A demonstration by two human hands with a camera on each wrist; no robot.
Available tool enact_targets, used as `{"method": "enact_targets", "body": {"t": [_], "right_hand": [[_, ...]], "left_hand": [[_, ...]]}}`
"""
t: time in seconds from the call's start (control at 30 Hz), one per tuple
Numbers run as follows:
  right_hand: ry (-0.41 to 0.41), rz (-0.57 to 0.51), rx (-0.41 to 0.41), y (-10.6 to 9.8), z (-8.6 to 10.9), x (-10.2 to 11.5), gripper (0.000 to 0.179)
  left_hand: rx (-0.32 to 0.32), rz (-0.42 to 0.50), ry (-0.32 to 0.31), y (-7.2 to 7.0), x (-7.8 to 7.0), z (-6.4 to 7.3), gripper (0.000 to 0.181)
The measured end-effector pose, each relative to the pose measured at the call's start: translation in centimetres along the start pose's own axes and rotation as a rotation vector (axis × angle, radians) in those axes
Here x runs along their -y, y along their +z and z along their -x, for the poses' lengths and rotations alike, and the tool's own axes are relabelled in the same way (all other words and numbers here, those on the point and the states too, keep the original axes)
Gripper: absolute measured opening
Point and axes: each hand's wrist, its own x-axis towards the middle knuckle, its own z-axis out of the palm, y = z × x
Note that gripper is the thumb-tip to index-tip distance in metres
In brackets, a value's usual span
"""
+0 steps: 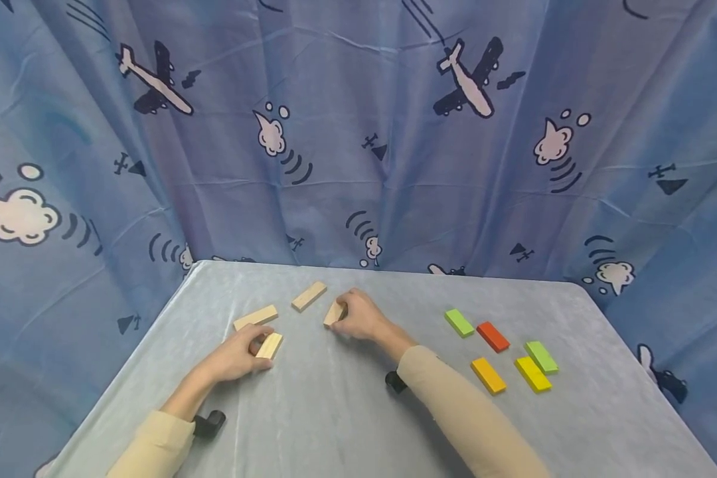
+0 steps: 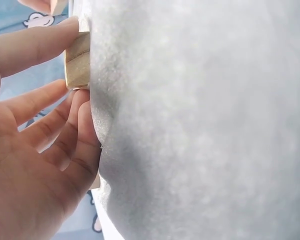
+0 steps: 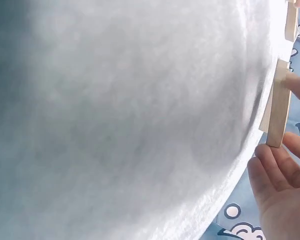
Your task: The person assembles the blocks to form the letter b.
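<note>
On the left of the table, my left hand [image 1: 237, 353] pinches a plain wooden block [image 1: 270, 346] between thumb and fingers; in the left wrist view the block's end [image 2: 78, 62] shows between them. Just beyond that hand lies a second wooden block [image 1: 255, 317]. A third wooden block [image 1: 309, 296] lies farther back, between the two hands. Near the middle, my right hand [image 1: 360, 315] holds another wooden block [image 1: 334, 313] by its ends, partly covered by the fingers. The right wrist view shows this block [image 3: 278, 107] with thumb and fingertips at opposite ends.
Several coloured blocks lie on the right: a green one [image 1: 459, 322], a red one [image 1: 492, 336], an orange one [image 1: 488, 376], a yellow one [image 1: 533, 374] and another green one [image 1: 541, 357]. A pale cloth covers the table [image 1: 334, 425]. Behind hangs a blue curtain [image 1: 334, 146].
</note>
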Motion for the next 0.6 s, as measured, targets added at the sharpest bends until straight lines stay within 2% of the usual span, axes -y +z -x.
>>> {"method": "enact_targets", "body": {"t": [0.43, 0.6], "right_hand": [[-0.014, -0.045, 0.045, -2.0, 2.8, 0.0, 0.057], [-0.049, -0.078, 0.049, -3.0, 4.4, -0.1, 0.056]], "left_hand": [[0.016, -0.013, -0.01, -0.2, -0.1, 0.0, 0.066], [0.025, -0.01, -0.007, -0.2, -0.1, 0.0, 0.066]]}}
